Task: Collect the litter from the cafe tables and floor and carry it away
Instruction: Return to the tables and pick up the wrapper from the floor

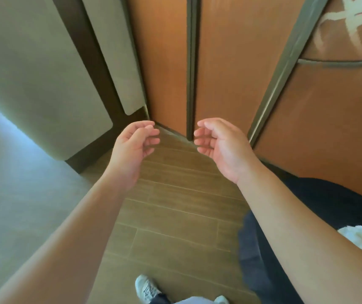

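Both hands are held out over the wood-plank floor (175, 207), the left hand (135, 145) and right hand (217, 145) facing each other with fingers loosely curled and nothing in either. Beyond them stand orange wooden panels (230, 69) (one on the far right bears a white painted mark), with a grey cabinet (44, 84) at left. No litter shows anywhere in view; a pale shoe (146, 288) is near the bottom edge.

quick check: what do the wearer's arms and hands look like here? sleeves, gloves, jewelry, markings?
Both forearms are bare up to the frame edge: no sleeves in view. The left hand and right hand wear no gloves, and no rings, watch, bands or markings show on the visible sides.
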Demonstrator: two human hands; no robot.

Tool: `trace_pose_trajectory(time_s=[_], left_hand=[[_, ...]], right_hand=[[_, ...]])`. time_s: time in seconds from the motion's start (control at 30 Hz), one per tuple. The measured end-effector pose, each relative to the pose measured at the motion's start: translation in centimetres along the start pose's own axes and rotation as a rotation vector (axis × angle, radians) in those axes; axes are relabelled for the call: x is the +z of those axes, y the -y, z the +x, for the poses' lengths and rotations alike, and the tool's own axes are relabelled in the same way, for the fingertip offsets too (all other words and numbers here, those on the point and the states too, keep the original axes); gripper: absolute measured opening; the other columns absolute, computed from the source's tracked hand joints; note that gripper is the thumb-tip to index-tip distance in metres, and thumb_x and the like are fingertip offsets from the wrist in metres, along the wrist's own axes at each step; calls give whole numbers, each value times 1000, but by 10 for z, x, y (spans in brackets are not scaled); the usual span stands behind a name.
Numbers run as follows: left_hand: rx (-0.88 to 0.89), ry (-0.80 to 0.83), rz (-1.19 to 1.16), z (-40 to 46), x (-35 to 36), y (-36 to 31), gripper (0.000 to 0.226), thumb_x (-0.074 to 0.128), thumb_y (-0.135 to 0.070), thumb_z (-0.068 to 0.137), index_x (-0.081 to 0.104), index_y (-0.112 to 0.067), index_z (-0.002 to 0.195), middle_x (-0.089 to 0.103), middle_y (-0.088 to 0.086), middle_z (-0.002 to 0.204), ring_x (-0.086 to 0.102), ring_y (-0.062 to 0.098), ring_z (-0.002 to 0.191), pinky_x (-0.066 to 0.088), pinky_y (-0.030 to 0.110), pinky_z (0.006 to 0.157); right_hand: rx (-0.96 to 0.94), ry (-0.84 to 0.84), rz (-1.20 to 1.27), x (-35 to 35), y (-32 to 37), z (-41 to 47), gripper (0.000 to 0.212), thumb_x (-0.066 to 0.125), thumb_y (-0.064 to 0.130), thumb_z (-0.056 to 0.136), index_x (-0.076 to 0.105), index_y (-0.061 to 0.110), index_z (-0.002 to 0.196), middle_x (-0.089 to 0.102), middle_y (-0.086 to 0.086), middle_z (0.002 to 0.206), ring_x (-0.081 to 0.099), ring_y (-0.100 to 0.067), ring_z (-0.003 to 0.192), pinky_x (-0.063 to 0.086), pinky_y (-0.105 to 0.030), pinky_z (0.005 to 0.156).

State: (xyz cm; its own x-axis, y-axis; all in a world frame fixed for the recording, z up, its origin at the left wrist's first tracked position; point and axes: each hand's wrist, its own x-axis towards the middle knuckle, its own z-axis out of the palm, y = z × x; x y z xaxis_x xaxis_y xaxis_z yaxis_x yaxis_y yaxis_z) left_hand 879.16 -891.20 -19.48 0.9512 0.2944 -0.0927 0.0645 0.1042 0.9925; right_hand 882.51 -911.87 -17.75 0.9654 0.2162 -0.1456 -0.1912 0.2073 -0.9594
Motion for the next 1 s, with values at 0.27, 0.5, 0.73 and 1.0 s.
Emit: trace_pose_trajectory(time_s=[0.27,0.5,0.73,1.0], left_hand=[[-4,-241,-61,26,-186,-14,35,68,-45,69,72,-33,102,77,-5,96,71,11,88,51,29,77],[36,-392,-131,26,-313,-26,31,65,-35,79,68,-24,108,75,-6,93,68,13,85,48,26,74],[73,-566,-183,11,-408,-34,26,65,-32,79,70,-22,103,75,-3,94,69,12,82,47,26,73],[92,-765,-192,16,-496,-32,19,65,-30,81,71,-25,97,76,-5,91,70,11,80,48,25,70]], right_hand=[[34,227,-62,196,-36,52,27,54,30,86,67,12,102,69,-3,86,66,-16,79,54,-30,71],[80,382,-96,329,-67,77,24,53,26,92,68,12,105,70,-5,88,67,-18,81,55,-29,71],[148,559,-93,431,-88,92,19,51,20,96,66,10,103,69,-4,83,65,-18,78,54,-33,75],[250,721,-70,536,-125,128,14,50,14,95,63,10,99,68,-4,80,63,-18,72,49,-33,70]])
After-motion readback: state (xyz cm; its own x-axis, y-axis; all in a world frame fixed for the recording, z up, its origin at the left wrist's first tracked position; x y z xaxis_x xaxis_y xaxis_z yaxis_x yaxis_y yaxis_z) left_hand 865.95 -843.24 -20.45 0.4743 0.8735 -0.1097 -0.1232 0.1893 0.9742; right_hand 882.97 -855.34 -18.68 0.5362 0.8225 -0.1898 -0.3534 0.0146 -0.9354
